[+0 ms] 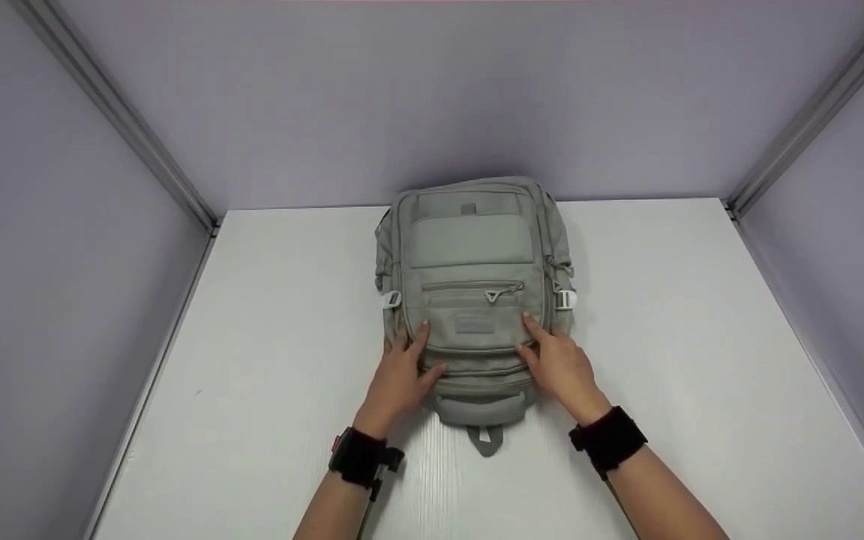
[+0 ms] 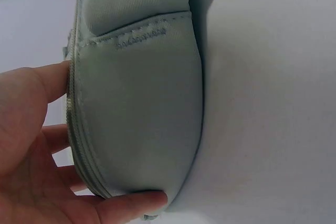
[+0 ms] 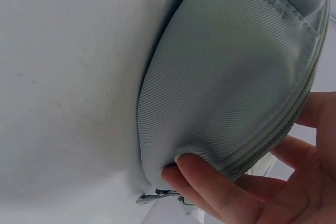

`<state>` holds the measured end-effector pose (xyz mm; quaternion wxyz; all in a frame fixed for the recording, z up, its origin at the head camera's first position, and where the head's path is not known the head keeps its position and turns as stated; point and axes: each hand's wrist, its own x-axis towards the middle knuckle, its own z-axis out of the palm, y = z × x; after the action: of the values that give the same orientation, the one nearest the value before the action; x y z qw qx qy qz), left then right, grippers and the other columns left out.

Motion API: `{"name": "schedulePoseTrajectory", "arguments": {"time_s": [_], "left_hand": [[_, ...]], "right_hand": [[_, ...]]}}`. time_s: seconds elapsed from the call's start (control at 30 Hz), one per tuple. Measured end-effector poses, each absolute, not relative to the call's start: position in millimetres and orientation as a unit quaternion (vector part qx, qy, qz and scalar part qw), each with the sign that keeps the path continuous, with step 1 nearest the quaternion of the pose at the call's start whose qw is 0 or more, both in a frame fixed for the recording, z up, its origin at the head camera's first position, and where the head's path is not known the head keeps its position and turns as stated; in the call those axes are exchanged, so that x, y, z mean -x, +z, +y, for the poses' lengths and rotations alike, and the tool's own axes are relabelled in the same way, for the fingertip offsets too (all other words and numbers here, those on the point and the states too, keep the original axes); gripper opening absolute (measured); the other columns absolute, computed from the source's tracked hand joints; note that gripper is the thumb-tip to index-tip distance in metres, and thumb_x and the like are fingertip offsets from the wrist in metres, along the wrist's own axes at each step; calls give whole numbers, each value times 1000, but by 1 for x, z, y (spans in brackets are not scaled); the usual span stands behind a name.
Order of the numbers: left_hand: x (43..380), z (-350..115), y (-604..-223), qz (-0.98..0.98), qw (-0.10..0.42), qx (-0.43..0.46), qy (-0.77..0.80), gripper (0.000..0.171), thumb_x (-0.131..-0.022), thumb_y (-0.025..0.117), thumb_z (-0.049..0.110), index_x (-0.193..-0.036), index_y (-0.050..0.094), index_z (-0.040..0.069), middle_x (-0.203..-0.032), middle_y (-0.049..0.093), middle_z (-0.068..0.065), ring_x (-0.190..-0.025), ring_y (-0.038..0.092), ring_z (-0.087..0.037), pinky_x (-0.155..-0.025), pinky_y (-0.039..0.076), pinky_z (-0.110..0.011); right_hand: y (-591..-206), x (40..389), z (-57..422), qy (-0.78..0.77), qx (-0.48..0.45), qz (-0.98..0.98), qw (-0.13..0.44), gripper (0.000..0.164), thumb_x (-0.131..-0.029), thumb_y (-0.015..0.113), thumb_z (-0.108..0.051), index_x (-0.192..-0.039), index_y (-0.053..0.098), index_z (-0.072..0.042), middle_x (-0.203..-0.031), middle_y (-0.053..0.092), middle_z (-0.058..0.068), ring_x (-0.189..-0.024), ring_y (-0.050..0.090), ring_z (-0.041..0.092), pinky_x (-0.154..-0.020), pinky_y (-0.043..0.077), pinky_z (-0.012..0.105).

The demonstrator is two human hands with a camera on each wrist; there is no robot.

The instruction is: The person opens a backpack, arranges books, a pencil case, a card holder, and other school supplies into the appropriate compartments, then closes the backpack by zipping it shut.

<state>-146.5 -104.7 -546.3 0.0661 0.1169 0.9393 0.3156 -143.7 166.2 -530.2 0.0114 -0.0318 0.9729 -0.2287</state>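
A grey-green backpack (image 1: 471,240) lies front side up, its far end near the back wall and its padded handle (image 1: 483,410) towards me. My left hand (image 1: 398,375) rests over its near left edge, fingers mostly straight. In the left wrist view, one finger of the left hand (image 2: 31,145) lies along the side panel (image 2: 139,114) while others reach over the zipped edge. My right hand (image 1: 563,366) touches the near right edge. Two fingers of the right hand (image 3: 294,171) press the side panel (image 3: 220,77) in the right wrist view; the rest extend over the zip.
The bag lies on a white table (image 1: 274,360) enclosed by a back wall (image 1: 432,97) and side walls with metal corner posts. A white buckle (image 1: 391,300) sits on its left side, another buckle (image 1: 565,300) on its right. A fabric loop (image 1: 485,442) extends beyond the handle.
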Motion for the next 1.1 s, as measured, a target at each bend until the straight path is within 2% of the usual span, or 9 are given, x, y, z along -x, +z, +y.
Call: {"name": "schedulePoseTrajectory", "arguments": {"time_s": [0.23,0.4,0.63,0.83,0.93,1.0,1.1], "left_hand": [[162,-105,-550,937,72,-127,316,76,-93,66,44,-154,31,16,-148,31,-34,-133,31,-56,-104,35,-56],[174,-102,-552,938,75,-131,311,75,-94,65,43,-154,30,17,-148,32,-34,-133,35,-51,-104,37,-54],[183,-99,-552,941,83,-135,299,71,-95,64,40,-154,31,17,-148,33,-33,-131,40,-47,-104,38,-51],[182,-100,-551,941,85,-136,299,71,-96,62,41,-155,30,18,-149,31,-33,-132,36,-51,-104,37,-53],[180,-103,-549,939,90,-138,303,70,-97,61,41,-155,30,20,-150,29,-33,-133,34,-52,-106,35,-54],[179,-107,-547,937,93,-145,304,69,-97,60,42,-155,30,20,-150,30,-33,-134,33,-52,-106,33,-55],[177,-114,-545,935,99,-163,300,67,-98,58,44,-155,32,20,-149,33,-30,-134,33,-51,-106,33,-56]], "right_hand": [[-530,157,170,-228,53,972,15,57,-95,67,-29,-144,49,-7,-102,65,32,-75,65,39,-64,51,51],[-528,168,173,-234,44,971,39,58,-95,67,-29,-145,48,-7,-97,66,29,-56,54,25,-55,46,43],[-528,178,176,-237,28,969,59,60,-95,66,-30,-147,45,-10,-102,65,31,-54,50,23,-52,42,39],[-529,177,178,-241,27,968,63,61,-96,65,-32,-149,43,-12,-90,66,25,-51,49,21,-50,42,38],[-529,175,180,-243,27,967,67,61,-97,64,-34,-150,42,-14,-80,62,19,-52,48,21,-51,41,38],[-527,173,182,-241,32,967,70,61,-97,63,-34,-150,42,-15,-91,64,22,-59,53,24,-55,45,41],[-523,169,187,-246,33,966,77,60,-98,62,-35,-151,41,-15,-114,62,27,-84,64,36,-69,50,50]]}}
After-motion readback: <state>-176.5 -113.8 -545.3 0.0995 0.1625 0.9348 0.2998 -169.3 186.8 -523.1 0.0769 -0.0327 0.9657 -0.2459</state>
